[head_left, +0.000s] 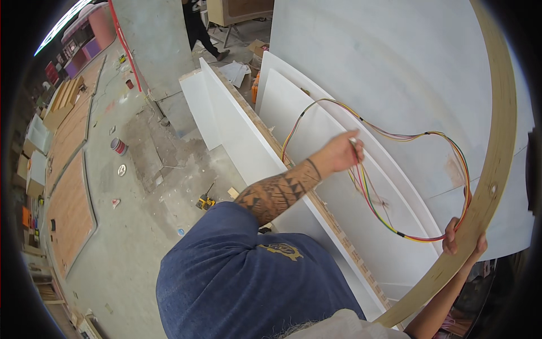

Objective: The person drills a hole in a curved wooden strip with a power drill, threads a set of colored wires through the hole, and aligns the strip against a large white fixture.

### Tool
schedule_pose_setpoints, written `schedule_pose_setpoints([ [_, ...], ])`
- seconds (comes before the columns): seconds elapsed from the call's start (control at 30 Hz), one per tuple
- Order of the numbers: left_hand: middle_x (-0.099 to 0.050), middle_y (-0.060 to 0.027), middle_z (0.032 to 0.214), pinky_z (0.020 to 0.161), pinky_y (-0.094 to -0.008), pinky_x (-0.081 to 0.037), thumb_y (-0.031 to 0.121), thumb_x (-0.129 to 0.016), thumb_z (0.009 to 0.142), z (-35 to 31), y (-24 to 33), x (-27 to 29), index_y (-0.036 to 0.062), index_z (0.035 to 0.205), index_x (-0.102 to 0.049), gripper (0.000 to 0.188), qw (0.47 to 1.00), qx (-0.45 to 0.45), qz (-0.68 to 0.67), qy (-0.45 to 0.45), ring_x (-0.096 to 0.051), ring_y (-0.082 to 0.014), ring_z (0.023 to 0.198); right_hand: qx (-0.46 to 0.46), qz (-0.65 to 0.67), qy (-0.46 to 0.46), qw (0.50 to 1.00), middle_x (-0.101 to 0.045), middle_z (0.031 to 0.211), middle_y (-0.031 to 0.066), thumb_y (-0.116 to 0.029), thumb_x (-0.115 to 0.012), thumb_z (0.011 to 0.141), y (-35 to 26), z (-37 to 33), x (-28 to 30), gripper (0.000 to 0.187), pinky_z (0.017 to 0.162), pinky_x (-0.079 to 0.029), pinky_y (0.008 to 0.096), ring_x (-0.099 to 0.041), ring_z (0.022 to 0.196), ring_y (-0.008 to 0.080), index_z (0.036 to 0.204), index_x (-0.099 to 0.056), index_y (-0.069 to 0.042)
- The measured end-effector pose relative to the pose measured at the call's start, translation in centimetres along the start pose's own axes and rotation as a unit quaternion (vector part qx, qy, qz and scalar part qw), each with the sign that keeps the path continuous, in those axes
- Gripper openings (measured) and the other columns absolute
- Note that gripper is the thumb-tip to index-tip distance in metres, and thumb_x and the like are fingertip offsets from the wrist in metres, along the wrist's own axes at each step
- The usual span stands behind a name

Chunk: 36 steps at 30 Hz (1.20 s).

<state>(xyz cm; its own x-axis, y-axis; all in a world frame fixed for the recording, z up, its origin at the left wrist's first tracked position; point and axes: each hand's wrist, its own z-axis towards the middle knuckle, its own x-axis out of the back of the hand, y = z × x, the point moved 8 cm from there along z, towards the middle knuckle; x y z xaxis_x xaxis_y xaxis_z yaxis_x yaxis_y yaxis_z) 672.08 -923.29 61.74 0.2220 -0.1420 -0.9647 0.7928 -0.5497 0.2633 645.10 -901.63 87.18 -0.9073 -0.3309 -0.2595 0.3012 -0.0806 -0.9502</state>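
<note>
My left hand, at the end of a tattooed forearm, is closed with a pinch on the end of a coloured wire bundle. The hand is slightly blurred. Red, yellow, green and dark wires, banded with black tape at intervals, swing in a wide loop to the right. At the lower right my right hand wraps round a curved wooden strip, its fingers on the near edge beside the wires. Behind the loop stand white curved panels. Whether the right fingers also pinch the wires is hidden.
A long white panel with a wood edge runs diagonally beside me. On the concrete floor lie a yellow drill and a paint can. Flat wooden boards lie along the left. A person in dark clothes is at the back.
</note>
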Motion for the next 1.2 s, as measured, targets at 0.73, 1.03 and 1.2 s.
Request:
schedule_pose_setpoints([
  [0.73, -0.053, -0.0042, 0.076, 0.045, -0.0230, -0.044, 0.028, -0.043, 0.116, -8.6, 29.1, 8.5, 0.0037, 0.107, -0.044, 0.026, 0.914, -0.312, 0.008, 0.260, -0.043, -0.0090, 0.050, -0.016, -0.050, 0.089, 0.995, -0.065, 0.070, 0.0179, -0.060, -0.074, 0.084, 1.3, -4.5, 5.7, 0.116, 0.033, -0.041, 0.0214, -0.050, 0.039, 0.0098, 0.168, -0.023, 0.001],
  [1.03, -0.054, -0.0031, 0.074, 0.040, -0.0221, -0.038, 0.031, -0.036, 0.119, -13.1, 34.5, 2.2, 0.0004, 0.104, -0.047, 0.036, 0.869, -0.357, 0.037, 0.340, -0.037, -0.0081, 0.048, -0.096, -0.036, 0.103, 0.989, -0.067, 0.077, 0.0239, -0.062, -0.072, 0.082, 1.6, -6.7, 5.6, 0.118, 0.038, -0.037, 0.0217, -0.047, 0.042, 0.0090, 0.169, -0.023, -0.001],
  [1.2, -0.058, -0.0071, 0.081, 0.040, -0.0221, -0.036, 0.033, -0.036, 0.119, -15.9, 41.0, 2.1, -0.0004, 0.114, -0.044, 0.035, 0.887, -0.342, 0.069, 0.303, -0.036, -0.0079, 0.049, -0.127, -0.058, 0.087, 0.986, -0.065, 0.074, 0.0211, -0.068, -0.072, 0.079, 2.3, -5.7, 4.9, 0.122, 0.039, -0.036, 0.0205, -0.046, 0.042, 0.0077, 0.168, -0.024, 0.000],
])
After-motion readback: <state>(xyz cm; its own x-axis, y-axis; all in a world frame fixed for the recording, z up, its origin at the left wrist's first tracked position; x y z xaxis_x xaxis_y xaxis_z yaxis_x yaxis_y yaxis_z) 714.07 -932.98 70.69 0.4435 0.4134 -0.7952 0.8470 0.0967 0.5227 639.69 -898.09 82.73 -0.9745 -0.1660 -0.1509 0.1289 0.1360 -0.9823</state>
